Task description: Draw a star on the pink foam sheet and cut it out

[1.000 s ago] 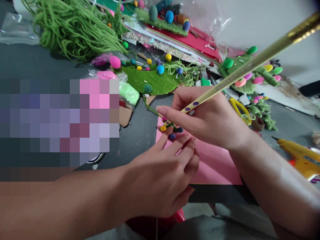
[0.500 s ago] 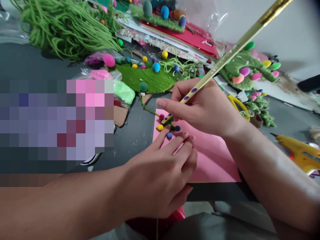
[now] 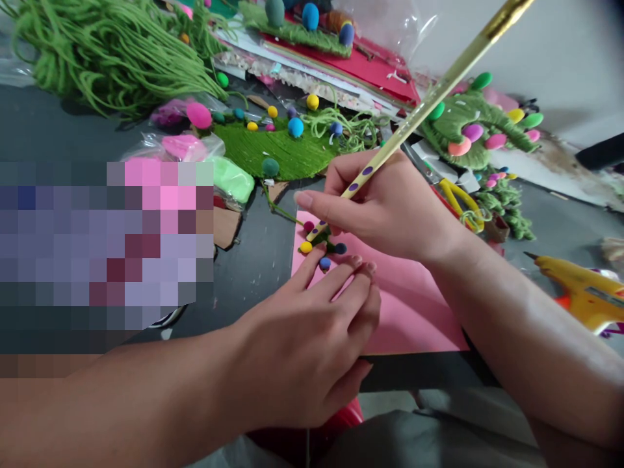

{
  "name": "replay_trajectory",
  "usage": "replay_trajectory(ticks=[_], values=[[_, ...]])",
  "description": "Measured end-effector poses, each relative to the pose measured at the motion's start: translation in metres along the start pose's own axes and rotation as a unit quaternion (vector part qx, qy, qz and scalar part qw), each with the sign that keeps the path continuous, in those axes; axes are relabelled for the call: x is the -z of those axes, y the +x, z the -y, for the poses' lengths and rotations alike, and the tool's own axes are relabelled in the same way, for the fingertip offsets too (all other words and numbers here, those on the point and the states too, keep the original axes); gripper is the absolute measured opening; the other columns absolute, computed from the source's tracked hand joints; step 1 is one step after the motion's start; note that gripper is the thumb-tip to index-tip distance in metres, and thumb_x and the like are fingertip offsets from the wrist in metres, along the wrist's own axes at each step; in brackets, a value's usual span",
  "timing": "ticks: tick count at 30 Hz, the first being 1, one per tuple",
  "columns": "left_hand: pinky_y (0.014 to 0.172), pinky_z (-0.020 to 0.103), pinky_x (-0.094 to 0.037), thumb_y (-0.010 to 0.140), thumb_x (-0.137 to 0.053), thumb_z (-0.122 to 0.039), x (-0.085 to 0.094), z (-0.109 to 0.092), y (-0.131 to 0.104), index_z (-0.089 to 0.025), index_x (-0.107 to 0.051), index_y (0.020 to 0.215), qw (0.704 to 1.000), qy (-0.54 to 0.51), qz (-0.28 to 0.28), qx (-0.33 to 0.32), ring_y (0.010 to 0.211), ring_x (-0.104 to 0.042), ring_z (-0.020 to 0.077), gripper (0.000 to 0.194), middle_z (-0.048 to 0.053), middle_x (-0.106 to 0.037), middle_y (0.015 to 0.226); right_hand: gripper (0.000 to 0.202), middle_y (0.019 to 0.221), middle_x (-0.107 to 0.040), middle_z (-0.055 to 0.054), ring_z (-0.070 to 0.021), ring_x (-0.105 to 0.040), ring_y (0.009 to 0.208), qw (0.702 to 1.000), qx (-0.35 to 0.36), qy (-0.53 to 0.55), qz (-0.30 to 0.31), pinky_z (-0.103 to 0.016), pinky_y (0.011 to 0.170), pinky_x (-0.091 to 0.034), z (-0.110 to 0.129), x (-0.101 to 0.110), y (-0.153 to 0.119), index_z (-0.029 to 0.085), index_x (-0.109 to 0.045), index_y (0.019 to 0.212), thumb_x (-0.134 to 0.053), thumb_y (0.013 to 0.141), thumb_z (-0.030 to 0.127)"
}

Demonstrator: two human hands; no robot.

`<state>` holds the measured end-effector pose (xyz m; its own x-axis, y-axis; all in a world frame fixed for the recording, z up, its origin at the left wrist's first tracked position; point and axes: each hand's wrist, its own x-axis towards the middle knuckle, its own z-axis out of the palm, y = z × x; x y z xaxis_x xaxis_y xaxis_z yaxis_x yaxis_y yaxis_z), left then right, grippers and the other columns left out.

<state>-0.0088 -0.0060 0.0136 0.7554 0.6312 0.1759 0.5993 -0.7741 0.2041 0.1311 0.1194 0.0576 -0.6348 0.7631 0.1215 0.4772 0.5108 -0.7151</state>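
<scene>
Press Below, Guide Lightly Above

Your right hand has a pinching grip on the slanted pencil, whose lower end sits at the small green piece dotted with coloured balls. That piece lies on the pink paper, near its far left corner. Your left hand is spread out, grasping nothing, its leftmost fingertip at the piece. To work well, press down firmly with that fingertip, guide the pencil with light, even pressure, avoid nudging the balls, and brace the paper against the desk.
</scene>
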Motion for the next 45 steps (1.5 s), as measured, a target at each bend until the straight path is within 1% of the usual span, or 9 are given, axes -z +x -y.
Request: replay_trajectory(ticks=[15,19,22,26,30,37,41,43,45], values=[[0.109,0.067,-0.05,0.106,-0.038,-0.039,0.019,-0.004,0.011,-0.001,-0.056,0.148,0.995,0.079,0.049,-0.033,0.134,-0.057,0.0448,0.06,0.028,-0.058,0.149,0.041,0.058,-0.058,0.001,-0.0154,-0.059,0.063,0.999,0.038,-0.009,-0.012,-0.03,0.06,-0.049,-0.003,-0.006,-0.001,0.022,-0.053,0.065,-0.071,0.098,0.039],[0.107,0.069,-0.05,0.104,-0.038,-0.037,0.022,-0.008,0.015,0.0,-0.057,0.146,0.994,0.088,0.059,-0.03,0.134,-0.056,0.047,0.059,0.03,-0.058,0.147,0.043,0.063,-0.059,0.001,-0.0153,-0.058,0.064,0.998,0.05,-0.006,-0.039,-0.031,0.061,-0.049,-0.004,0.002,-0.007,0.022,-0.054,0.068,-0.069,0.099,0.047],[0.11,0.071,-0.047,0.103,-0.04,-0.038,0.024,-0.011,0.018,-0.003,-0.06,0.142,0.993,0.088,0.072,-0.022,0.137,-0.054,0.0475,0.056,0.031,-0.056,0.149,0.042,0.063,-0.058,0.001,-0.0136,-0.054,0.062,0.995,0.062,0.013,-0.073,-0.031,0.058,-0.046,-0.002,0.014,-0.012,0.022,-0.054,0.068,-0.07,0.1,0.045],[0.105,0.069,-0.05,0.101,-0.044,-0.039,0.026,-0.012,0.02,-0.007,-0.063,0.136,0.992,0.088,0.085,-0.024,0.13,-0.058,0.0463,0.051,0.028,-0.059,0.144,0.042,0.058,-0.051,0.004,-0.011,-0.047,0.056,0.995,0.09,0.03,-0.013,-0.03,0.055,-0.042,-0.001,0.019,-0.016,0.022,-0.054,0.064,-0.075,0.096,0.039],[0.097,0.067,-0.054,0.099,-0.045,-0.037,0.024,-0.012,0.02,-0.009,-0.065,0.133,0.992,0.098,0.073,-0.021,0.127,-0.058,0.0469,0.049,0.025,-0.063,0.137,0.039,0.064,-0.061,0.003,-0.0131,-0.055,0.059,0.993,0.092,0.066,0.041,-0.032,0.058,-0.045,-0.004,0.013,-0.019,0.023,-0.057,0.07,-0.073,0.097,0.045],[0.094,0.064,-0.054,0.098,-0.051,-0.047,0.019,-0.014,0.02,-0.014,-0.068,0.131,0.992,0.113,0.06,-0.014,0.121,-0.06,0.0415,0.049,0.021,-0.062,0.14,0.04,0.063,-0.063,0.002,-0.0144,-0.056,0.059,0.994,0.09,0.038,0.056,-0.032,0.057,-0.044,-0.005,0.011,-0.017,0.023,-0.056,0.071,-0.069,0.1,0.047],[0.097,0.064,-0.052,0.097,-0.054,-0.05,0.02,-0.014,0.022,-0.016,-0.069,0.13,0.991,0.117,0.057,-0.014,0.124,-0.058,0.0419,0.049,0.021,-0.062,0.142,0.036,0.066,-0.064,0.001,-0.013,-0.057,0.059,0.991,0.098,0.087,-0.008,-0.031,0.057,-0.045,-0.004,0.015,-0.015,0.021,-0.063,0.073,-0.074,0.098,0.044],[0.102,0.066,-0.05,0.096,-0.055,-0.049,0.021,-0.012,0.022,-0.015,-0.069,0.129,0.992,0.109,0.061,-0.017,0.128,-0.056,0.0434,0.049,0.022,-0.061,0.143,0.031,0.074,-0.071,-0.002,-0.0142,-0.064,0.064,0.985,0.102,0.129,-0.057,-0.031,0.06,-0.05,-0.004,0.02,-0.016,0.018,-0.072,0.086,-0.067,0.103,0.044],[0.103,0.067,-0.049,0.096,-0.055,-0.045,0.024,-0.01,0.022,-0.014,-0.068,0.127,0.993,0.091,0.068,-0.024,0.127,-0.057,0.0432,0.046,0.022,-0.062,0.14,0.033,0.082,-0.076,-0.006,-0.0163,-0.071,0.071,0.983,0.098,0.146,-0.056,-0.031,0.066,-0.055,-0.004,0.023,-0.02,0.014,-0.076,0.104,-0.058,0.109,0.041]])
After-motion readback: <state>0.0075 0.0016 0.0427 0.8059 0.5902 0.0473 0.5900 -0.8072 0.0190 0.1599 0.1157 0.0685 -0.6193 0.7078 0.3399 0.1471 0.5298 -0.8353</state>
